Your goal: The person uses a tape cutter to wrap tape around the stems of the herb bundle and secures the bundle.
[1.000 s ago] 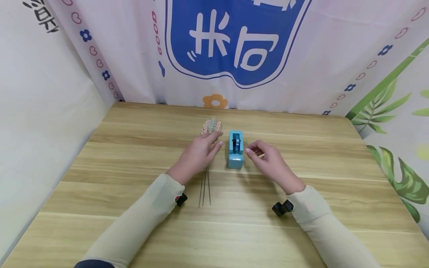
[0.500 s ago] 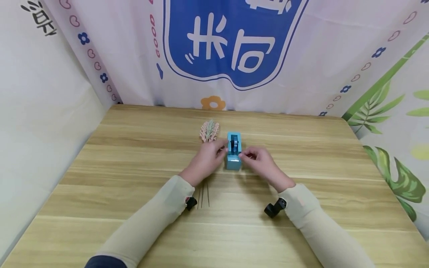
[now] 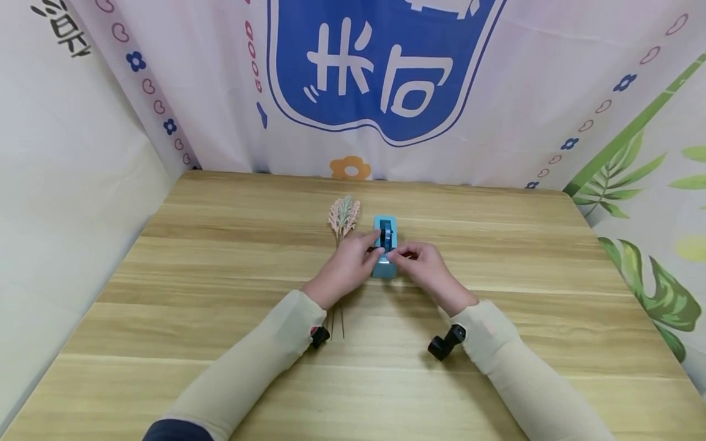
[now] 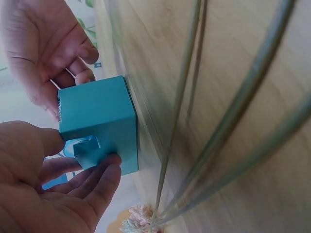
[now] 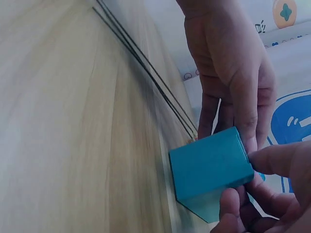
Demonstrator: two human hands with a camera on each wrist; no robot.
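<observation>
A small teal tape dispenser (image 3: 384,246) stands on the wooden table (image 3: 220,257) at mid-depth. My left hand (image 3: 353,264) grips its left side, with fingers (image 4: 99,177) on the side wall and the thumb over the top. My right hand (image 3: 425,266) pinches its near cutter end between the thumb (image 5: 282,160) and the fingers below. Whether tape lies between those fingers is hidden. The teal block shows close up in both wrist views (image 4: 97,119) (image 5: 209,167). Thin green stems (image 3: 336,321) run under my left wrist to pink and green flower heads (image 3: 344,214) just left of the dispenser.
Printed cloth walls (image 3: 386,92) close in the table at the back and on both sides. Black wrist cameras (image 3: 445,343) sit under both sleeves. Bare wood stretches to the left, right and front of the hands.
Both hands have closed in on the dispenser. The left hand left the flower heads and took its side, and the right hand came in from the right to its near end.
</observation>
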